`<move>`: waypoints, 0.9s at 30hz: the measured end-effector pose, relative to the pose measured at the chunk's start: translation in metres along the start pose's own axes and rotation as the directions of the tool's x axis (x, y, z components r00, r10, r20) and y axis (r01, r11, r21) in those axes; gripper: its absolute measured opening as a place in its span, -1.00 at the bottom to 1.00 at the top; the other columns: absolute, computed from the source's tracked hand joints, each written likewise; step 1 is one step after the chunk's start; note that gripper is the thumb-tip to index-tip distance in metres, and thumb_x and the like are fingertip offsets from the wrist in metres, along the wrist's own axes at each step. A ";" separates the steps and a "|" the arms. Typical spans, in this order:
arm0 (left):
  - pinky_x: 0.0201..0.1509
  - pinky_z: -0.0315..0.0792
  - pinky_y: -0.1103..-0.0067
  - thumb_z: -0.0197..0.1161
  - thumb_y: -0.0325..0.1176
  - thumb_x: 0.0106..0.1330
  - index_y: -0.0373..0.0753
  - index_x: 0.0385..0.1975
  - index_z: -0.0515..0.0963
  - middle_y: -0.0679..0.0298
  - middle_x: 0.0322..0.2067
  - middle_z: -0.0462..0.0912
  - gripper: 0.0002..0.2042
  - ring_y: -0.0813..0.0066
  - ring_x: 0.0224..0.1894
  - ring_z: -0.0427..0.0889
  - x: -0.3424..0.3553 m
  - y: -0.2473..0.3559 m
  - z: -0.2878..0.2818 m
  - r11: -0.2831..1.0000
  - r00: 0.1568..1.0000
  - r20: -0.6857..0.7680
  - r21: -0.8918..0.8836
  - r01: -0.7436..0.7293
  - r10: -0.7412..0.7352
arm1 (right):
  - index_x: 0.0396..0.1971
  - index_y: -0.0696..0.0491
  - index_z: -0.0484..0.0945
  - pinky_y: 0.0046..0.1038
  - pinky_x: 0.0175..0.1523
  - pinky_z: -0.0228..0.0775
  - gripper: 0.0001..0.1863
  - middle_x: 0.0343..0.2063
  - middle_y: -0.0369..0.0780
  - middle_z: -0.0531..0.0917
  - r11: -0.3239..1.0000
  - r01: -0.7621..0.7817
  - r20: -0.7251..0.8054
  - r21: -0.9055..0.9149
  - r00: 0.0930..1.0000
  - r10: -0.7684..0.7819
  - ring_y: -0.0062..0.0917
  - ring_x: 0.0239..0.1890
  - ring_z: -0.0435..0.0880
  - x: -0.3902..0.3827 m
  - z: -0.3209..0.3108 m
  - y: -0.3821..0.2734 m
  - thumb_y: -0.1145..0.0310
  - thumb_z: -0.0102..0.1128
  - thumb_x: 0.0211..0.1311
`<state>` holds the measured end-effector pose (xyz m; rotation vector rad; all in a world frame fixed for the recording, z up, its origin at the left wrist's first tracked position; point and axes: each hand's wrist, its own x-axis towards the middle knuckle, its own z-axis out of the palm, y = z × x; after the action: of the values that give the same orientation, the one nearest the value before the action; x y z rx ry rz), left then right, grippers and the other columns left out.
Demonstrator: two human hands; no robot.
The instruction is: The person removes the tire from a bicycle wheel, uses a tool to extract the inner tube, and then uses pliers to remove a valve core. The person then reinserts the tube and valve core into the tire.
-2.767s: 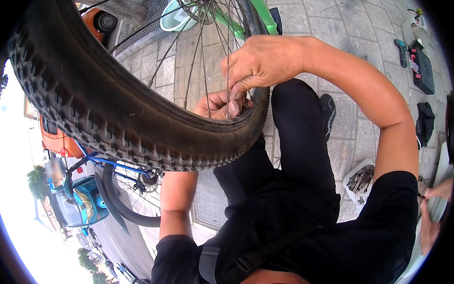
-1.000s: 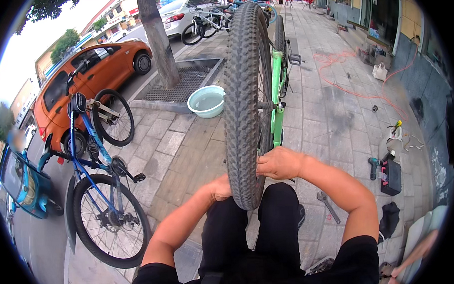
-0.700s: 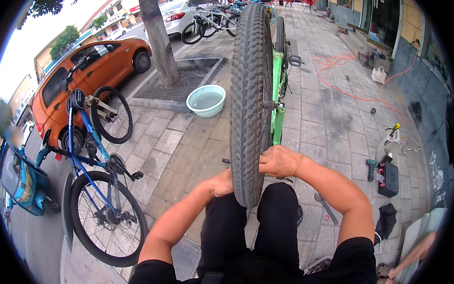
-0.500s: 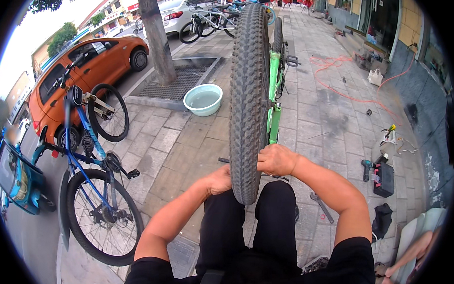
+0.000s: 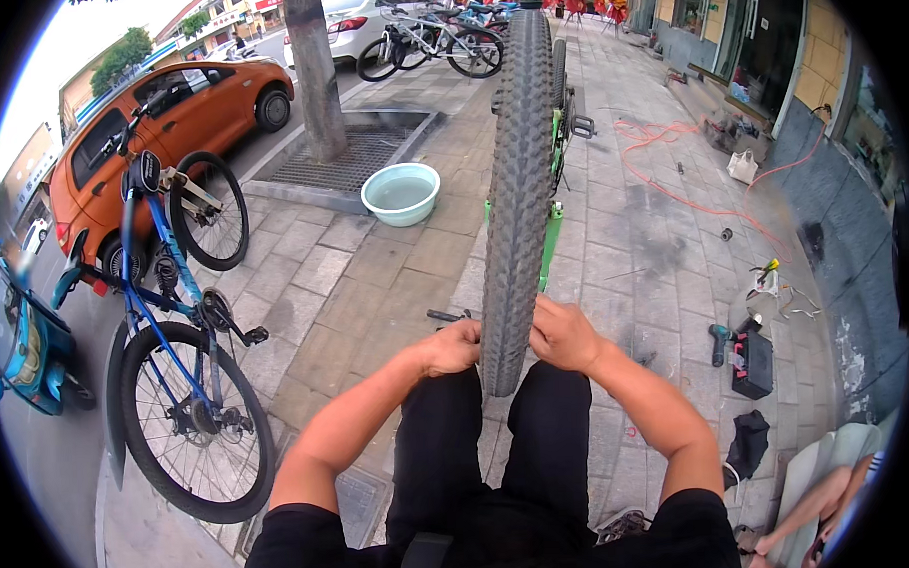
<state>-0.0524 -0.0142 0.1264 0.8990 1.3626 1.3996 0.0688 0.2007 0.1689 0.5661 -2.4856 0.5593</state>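
A bicycle with a green frame (image 5: 550, 246) stands directly ahead of me, its knobby black tyre (image 5: 519, 172) upright and reaching down between my knees. My left hand (image 5: 451, 348) is closed at the left side of the tyre's lower part, the fingertips hidden behind its edge. On the opposite side, my right hand (image 5: 564, 333) has its fingers bent and pressed together close against the tyre. Whatever either hand grips is concealed by the tyre and the fingers. A dark bar (image 5: 446, 316) sticks out just beyond my left hand.
A blue bicycle (image 5: 193, 383) stands at left, near an orange car (image 5: 183, 118). A pale basin (image 5: 401, 198) of water sits by the tree (image 5: 317, 78). At right lie a drill (image 5: 718, 343), a toolbox (image 5: 752, 366) and an orange hose (image 5: 636, 167). Someone's bare legs (image 5: 818, 512) show lower right.
The tyre has shifted right and stands a little differently tilted. Both hands have moved slightly right with it. The wrench seen on the paving earlier is now mostly hidden by my right arm.
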 end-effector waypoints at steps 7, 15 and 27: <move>0.24 0.44 0.47 0.24 -0.43 0.38 -0.32 -0.01 0.61 0.26 -0.02 0.67 -0.76 0.45 0.09 0.58 0.017 -0.037 -0.027 0.998 0.998 0.060 0.055 -0.023 0.020 | 0.10 0.11 0.61 -0.32 0.21 0.54 -0.63 0.11 -0.06 0.67 0.943 -0.253 -0.207 0.216 0.932 0.297 -0.22 0.18 0.66 -0.037 0.035 0.017 0.58 0.13 0.31; 0.36 0.35 0.37 0.25 -0.21 0.49 -0.37 -0.35 0.58 0.24 -0.17 0.52 -0.70 0.37 0.07 0.56 0.018 -0.013 0.013 0.989 0.999 -0.046 0.143 0.020 -0.014 | 0.02 -0.03 0.65 -0.10 0.12 0.52 -0.66 -0.04 -0.10 0.73 0.573 -0.806 0.215 -0.144 0.540 0.814 -0.09 0.04 0.68 -0.162 0.097 0.094 0.23 0.09 0.32; 0.23 0.41 0.24 0.27 -0.25 0.39 -0.34 -0.49 0.49 0.19 -0.33 0.40 -0.71 0.26 -0.11 0.52 0.024 -0.020 0.021 0.946 0.988 -0.135 0.324 -0.029 0.076 | -0.12 0.09 0.74 -0.21 -0.19 0.63 -0.66 -0.26 -0.05 0.79 0.259 -0.824 0.631 -0.503 -0.146 0.762 -0.25 -0.27 0.79 -0.331 0.124 0.165 0.24 0.30 0.16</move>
<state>-0.0362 0.0134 0.1061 1.0664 1.7240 1.3255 0.1944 0.3671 -0.1603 -1.3493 -3.5396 0.9788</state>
